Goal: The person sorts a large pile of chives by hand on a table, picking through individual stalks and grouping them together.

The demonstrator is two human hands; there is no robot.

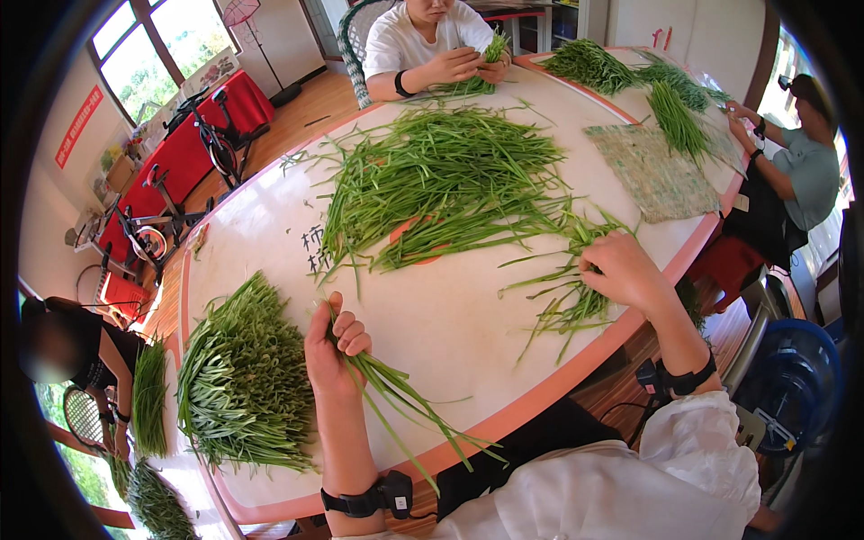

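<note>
My left hand [335, 346] is closed around a thin bunch of green chives [396, 387], whose long leaves trail down to the right past the table's near edge. My right hand [621, 273] has its fingers curled together over a small loose pile of chives [576, 301]; whatever is between the fingertips is hidden. Beyond both hands, a large tangled heap of chives [441, 175] covers the middle of the white table [423, 315]. A thick, neatly aligned stack of chives [247, 378] lies just left of my left forearm.
Across the table a person [432, 54] holds a chive bunch. Another person [801, 162] sits at the right, near a green speckled mat [661, 171] and more chives [589, 67]. A third person [90, 360] is at far left. A blue tub [787, 387] stands at lower right.
</note>
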